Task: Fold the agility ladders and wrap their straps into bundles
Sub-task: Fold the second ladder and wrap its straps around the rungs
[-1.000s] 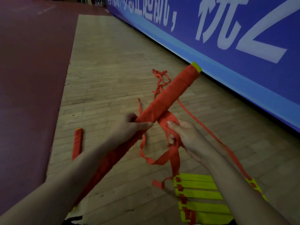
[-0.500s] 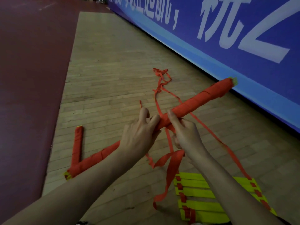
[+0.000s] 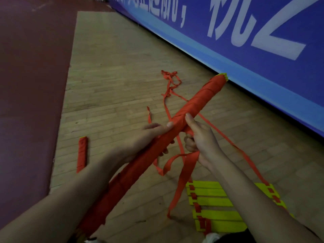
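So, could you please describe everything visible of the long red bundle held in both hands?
The wrapped bundle is a long rod shape bound in overlapping turns of red fabric strap, with a yellow end showing at the far tip. It is held above the wooden floor, slanting away to the right. The left hand grips its middle; the right hand rests a thumb on top and grips the loose strap hanging from it.
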